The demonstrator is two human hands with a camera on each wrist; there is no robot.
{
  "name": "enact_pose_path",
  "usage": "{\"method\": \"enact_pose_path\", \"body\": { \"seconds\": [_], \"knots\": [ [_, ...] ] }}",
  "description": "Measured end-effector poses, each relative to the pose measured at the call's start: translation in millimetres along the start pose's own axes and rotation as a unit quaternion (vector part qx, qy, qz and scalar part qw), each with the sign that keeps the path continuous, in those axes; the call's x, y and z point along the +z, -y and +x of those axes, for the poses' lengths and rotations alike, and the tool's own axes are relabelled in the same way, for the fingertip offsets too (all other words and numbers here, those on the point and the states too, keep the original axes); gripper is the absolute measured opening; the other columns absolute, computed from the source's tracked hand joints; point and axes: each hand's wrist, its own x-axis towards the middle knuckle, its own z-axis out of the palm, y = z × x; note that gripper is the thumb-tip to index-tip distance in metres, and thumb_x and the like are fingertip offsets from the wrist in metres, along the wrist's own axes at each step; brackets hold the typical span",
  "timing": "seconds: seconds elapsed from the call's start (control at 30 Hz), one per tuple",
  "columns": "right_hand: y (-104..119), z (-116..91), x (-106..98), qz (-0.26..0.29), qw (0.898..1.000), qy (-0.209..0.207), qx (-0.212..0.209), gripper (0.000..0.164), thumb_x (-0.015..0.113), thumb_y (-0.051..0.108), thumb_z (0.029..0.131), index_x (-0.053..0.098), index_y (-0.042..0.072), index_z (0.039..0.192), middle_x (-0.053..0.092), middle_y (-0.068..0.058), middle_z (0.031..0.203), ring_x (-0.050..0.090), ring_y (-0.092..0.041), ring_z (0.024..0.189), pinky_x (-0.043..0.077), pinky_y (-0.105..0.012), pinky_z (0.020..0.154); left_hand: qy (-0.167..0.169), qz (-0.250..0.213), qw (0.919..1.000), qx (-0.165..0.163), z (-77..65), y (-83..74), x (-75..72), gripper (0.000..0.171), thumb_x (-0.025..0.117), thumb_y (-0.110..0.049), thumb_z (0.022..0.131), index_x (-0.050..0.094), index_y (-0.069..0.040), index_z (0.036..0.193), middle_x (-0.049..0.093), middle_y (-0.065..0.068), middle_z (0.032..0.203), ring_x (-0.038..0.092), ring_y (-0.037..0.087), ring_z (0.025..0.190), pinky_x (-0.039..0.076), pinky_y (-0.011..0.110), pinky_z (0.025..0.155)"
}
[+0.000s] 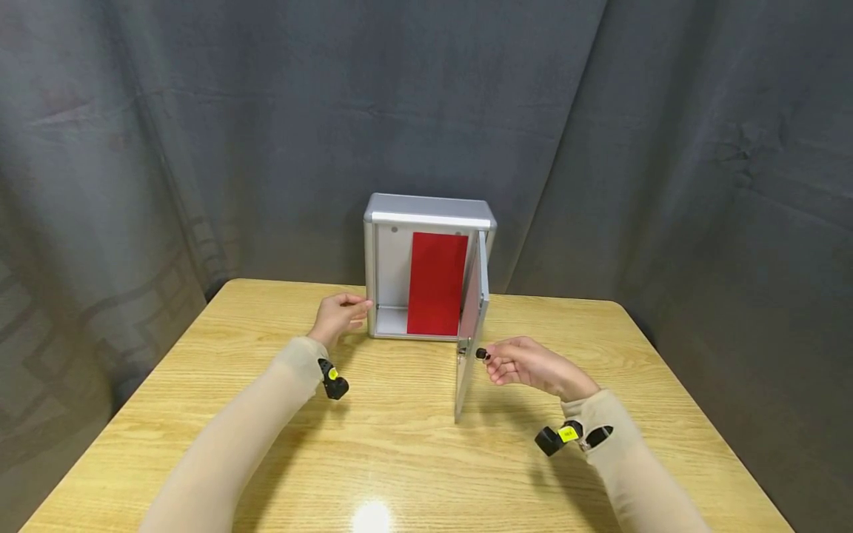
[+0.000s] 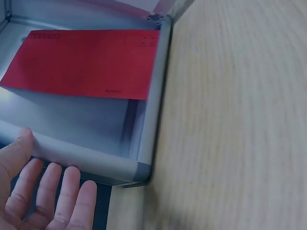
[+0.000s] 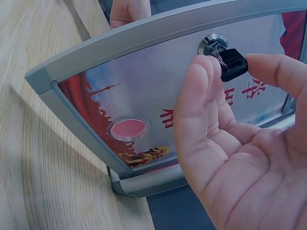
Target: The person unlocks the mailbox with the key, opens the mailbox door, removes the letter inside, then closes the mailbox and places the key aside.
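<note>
A silver-framed metal box [image 1: 429, 207] stands upright on the table, its hinged door [image 1: 473, 311] swung out toward me on the right side. Inside leans a red envelope [image 1: 436, 285]. My left hand [image 1: 341, 314] is at the box's left edge; in the left wrist view its thumb rests on the rim [image 2: 86, 148], with the other fingers extended beside the outer wall. Between thumb and fingers, my right hand [image 1: 529, 364] pinches a black-headed key [image 3: 233, 65] at the round lock [image 3: 212, 40] on the door's printed front.
The wooden table [image 1: 400, 459] has its back edge just behind the box. Grey curtains [image 1: 320, 111] hang behind and on both sides. A clear round window [image 3: 128, 129] is set in the door front. Both wrists wear black cameras.
</note>
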Motion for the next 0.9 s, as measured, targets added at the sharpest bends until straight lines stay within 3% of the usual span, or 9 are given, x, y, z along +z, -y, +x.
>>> {"method": "enact_pose_path", "body": {
  "seconds": [0.13, 0.23, 0.3, 0.43, 0.53, 0.63, 0.8, 0.9],
  "knots": [
    [0, 1, 2, 0.003, 1.0, 0.0, -0.001, 0.018, 0.043, 0.012, 0.1, 0.058, 0.004, 0.093, 0.066, 0.003, 0.079, 0.063, -0.005, 0.071, 0.057, -0.02, 0.071, -0.005, 0.006, 1.0, -0.006, -6.2, 6.1, 3.8, 0.037, 0.069, -0.018, 0.091, 0.049, 0.002, 0.115, 0.056, 0.018, 0.117, 0.061, 0.033, 0.108, 0.05, 0.048, 0.098],
    [0, 1, 2, 0.004, 1.0, -0.001, -0.002, 0.018, 0.043, 0.011, 0.1, 0.057, 0.002, 0.094, 0.066, 0.003, 0.078, 0.063, -0.005, 0.07, 0.057, -0.02, 0.071, -0.008, 0.028, 0.9994, -0.019, -14.9, 11.2, 10.1, 0.029, 0.066, -0.015, 0.092, 0.043, -0.002, 0.102, 0.05, 0.011, 0.103, 0.062, 0.027, 0.092, 0.054, 0.046, 0.091],
    [0, 1, 1, 0.003, 1.0, -0.003, -0.002, 0.018, 0.043, 0.012, 0.1, 0.057, 0.002, 0.094, 0.066, 0.002, 0.079, 0.063, -0.005, 0.071, 0.057, -0.02, 0.071, 0.008, 0.047, 0.9985, -0.028, -22.2, 12.4, 16.2, 0.023, 0.062, -0.012, 0.094, 0.041, -0.004, 0.096, 0.047, 0.008, 0.097, 0.061, 0.022, 0.083, 0.057, 0.042, 0.085],
    [-1, 0, 0, 0.003, 1.0, -0.001, -0.002, 0.018, 0.043, 0.012, 0.1, 0.057, 0.003, 0.094, 0.065, 0.002, 0.08, 0.063, -0.005, 0.071, 0.057, -0.02, 0.071, 0.077, 0.068, 0.9942, -0.031, -34.5, 4.1, 32.5, 0.01, 0.052, -0.008, 0.096, 0.05, 0.002, 0.098, 0.054, 0.01, 0.094, 0.061, 0.018, 0.078, 0.058, 0.04, 0.083],
    [-1, 0, -1, 0.005, 1.0, 0.002, -0.004, 0.018, 0.044, 0.013, 0.101, 0.058, 0.004, 0.094, 0.066, 0.002, 0.08, 0.063, -0.005, 0.072, 0.056, -0.02, 0.071, 0.108, 0.074, 0.9913, -0.001, -38.4, -8.5, 46.7, 0.019, 0.049, -0.008, 0.097, 0.053, 0.006, 0.109, 0.059, 0.018, 0.103, 0.064, 0.023, 0.087, 0.055, 0.045, 0.09],
    [-1, 0, 0, 0.009, 1.0, 0.005, -0.006, 0.017, 0.045, 0.014, 0.101, 0.059, 0.005, 0.094, 0.066, 0.002, 0.08, 0.063, -0.005, 0.072, 0.057, -0.02, 0.071, 0.113, 0.096, 0.9878, 0.047, -36.6, -17.3, 60.9, 0.029, 0.048, -0.008, 0.097, 0.049, 0.009, 0.121, 0.058, 0.023, 0.113, 0.064, 0.033, 0.099, 0.054, 0.046, 0.091],
    [-1, 0, 1, 0.014, 1.0, 0.004, -0.001, 0.019, 0.043, 0.013, 0.101, 0.059, 0.006, 0.092, 0.066, 0.003, 0.079, 0.063, -0.005, 0.071, 0.057, -0.02, 0.071, 0.069, 0.197, 0.9705, 0.12, -22.7, -19.1, 80.5, 0.044, 0.048, -0.012, 0.099, 0.039, 0.008, 0.137, 0.052, 0.025, 0.129, 0.055, 0.037, 0.118, 0.049, 0.044, 0.098],
    [-2, 0, 1, 0.017, 1.0, 0.004, -0.002, 0.02, 0.043, 0.013, 0.101, 0.059, 0.005, 0.092, 0.066, 0.003, 0.079, 0.063, -0.005, 0.07, 0.056, -0.019, 0.07, 0.029, 0.239, 0.9597, 0.144, -9.4, -15.6, 88.8, 0.049, 0.047, -0.014, 0.101, 0.034, 0.007, 0.142, 0.046, 0.025, 0.139, 0.047, 0.036, 0.128, 0.042, 0.046, 0.107]
  ]
}}
